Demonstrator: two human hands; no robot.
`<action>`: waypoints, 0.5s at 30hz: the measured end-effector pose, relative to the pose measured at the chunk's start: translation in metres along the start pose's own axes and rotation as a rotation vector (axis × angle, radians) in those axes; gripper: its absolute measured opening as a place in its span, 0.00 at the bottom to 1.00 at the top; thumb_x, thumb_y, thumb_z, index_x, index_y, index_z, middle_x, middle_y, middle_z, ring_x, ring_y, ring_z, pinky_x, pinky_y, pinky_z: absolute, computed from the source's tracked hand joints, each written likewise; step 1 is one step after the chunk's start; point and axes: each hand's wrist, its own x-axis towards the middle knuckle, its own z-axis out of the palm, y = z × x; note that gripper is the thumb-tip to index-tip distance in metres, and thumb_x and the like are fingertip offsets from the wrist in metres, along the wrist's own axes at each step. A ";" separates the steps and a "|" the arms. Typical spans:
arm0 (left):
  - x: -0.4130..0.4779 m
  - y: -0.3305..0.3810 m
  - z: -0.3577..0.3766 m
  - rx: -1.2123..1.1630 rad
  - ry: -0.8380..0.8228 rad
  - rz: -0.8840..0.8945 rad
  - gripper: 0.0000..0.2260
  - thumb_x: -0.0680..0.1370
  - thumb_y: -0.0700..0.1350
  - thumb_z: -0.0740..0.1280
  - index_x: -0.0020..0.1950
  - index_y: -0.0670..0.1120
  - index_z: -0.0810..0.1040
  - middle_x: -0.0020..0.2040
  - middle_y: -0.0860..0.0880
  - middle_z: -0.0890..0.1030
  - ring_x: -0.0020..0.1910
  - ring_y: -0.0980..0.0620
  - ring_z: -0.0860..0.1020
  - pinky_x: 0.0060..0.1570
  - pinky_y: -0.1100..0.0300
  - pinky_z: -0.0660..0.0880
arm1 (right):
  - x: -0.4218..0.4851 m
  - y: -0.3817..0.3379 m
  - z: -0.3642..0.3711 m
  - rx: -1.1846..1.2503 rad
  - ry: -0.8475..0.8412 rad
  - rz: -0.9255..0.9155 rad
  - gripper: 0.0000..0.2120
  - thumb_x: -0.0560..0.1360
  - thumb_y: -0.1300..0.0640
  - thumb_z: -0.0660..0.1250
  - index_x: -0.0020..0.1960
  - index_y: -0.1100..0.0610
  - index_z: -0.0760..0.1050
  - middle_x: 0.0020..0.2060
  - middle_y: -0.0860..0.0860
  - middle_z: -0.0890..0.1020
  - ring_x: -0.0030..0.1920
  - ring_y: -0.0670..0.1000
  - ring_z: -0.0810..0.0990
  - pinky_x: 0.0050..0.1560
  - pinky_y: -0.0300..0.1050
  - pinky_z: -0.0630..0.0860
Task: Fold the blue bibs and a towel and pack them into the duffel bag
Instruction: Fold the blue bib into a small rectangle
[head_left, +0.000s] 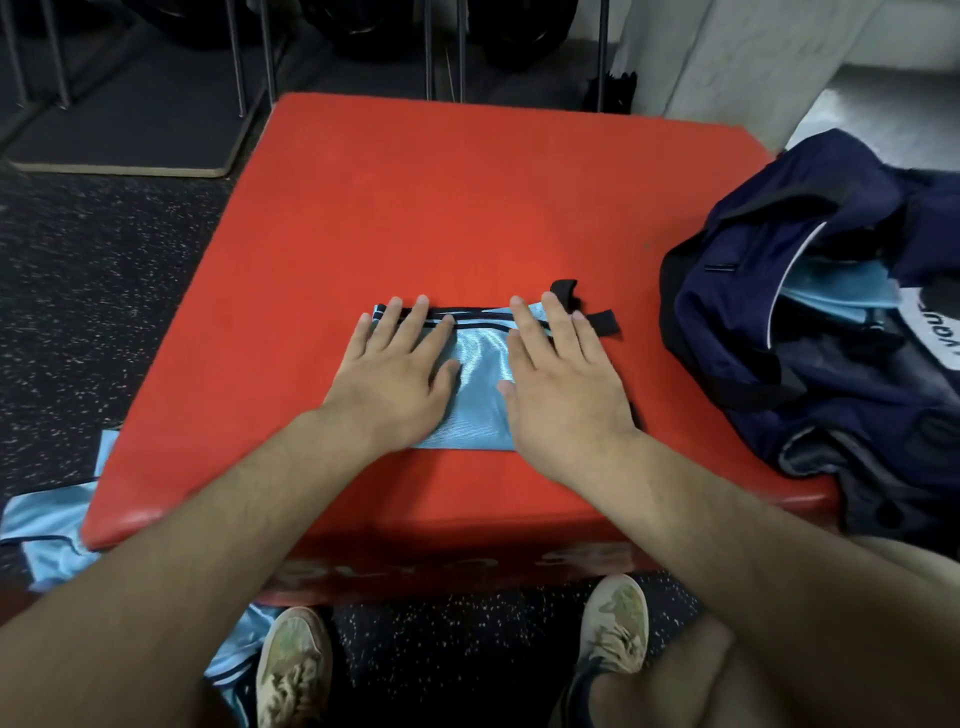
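Light-blue cloth (841, 291) shows inside the open navy duffel bag (810, 332) on the red pad (441, 197), where left hand (395, 379) and right hand (563, 387) press flat on a folded bib (478, 374) above speckled flooring (104, 291).

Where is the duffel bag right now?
In the head view, the duffel bag sits open on the red mat's right edge, right of the folded bib.

Pressing a folded bib flat

My left hand (397, 371) and right hand (558, 382) lie flat on the blue bib (480, 374) on the red pad (441, 208); the duffel bag (831, 332) sits right.
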 end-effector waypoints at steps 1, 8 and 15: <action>0.000 -0.003 -0.001 -0.010 -0.005 -0.003 0.26 0.83 0.61 0.46 0.81 0.58 0.50 0.82 0.51 0.45 0.80 0.49 0.42 0.77 0.48 0.38 | -0.002 -0.001 -0.004 0.043 -0.028 0.005 0.28 0.83 0.46 0.56 0.77 0.63 0.64 0.78 0.57 0.61 0.78 0.63 0.56 0.77 0.59 0.56; -0.005 -0.012 -0.004 -0.025 -0.070 -0.050 0.28 0.81 0.67 0.44 0.80 0.62 0.45 0.82 0.52 0.41 0.80 0.50 0.37 0.77 0.46 0.37 | -0.008 -0.016 0.008 0.247 -0.123 0.115 0.37 0.81 0.36 0.35 0.82 0.58 0.47 0.82 0.53 0.48 0.80 0.58 0.41 0.79 0.59 0.43; -0.006 -0.010 -0.007 0.000 0.079 0.150 0.30 0.81 0.62 0.42 0.81 0.52 0.55 0.82 0.54 0.48 0.80 0.53 0.42 0.77 0.46 0.39 | -0.008 -0.013 0.015 0.224 -0.081 0.082 0.39 0.80 0.36 0.36 0.81 0.60 0.52 0.81 0.55 0.53 0.81 0.59 0.45 0.79 0.60 0.45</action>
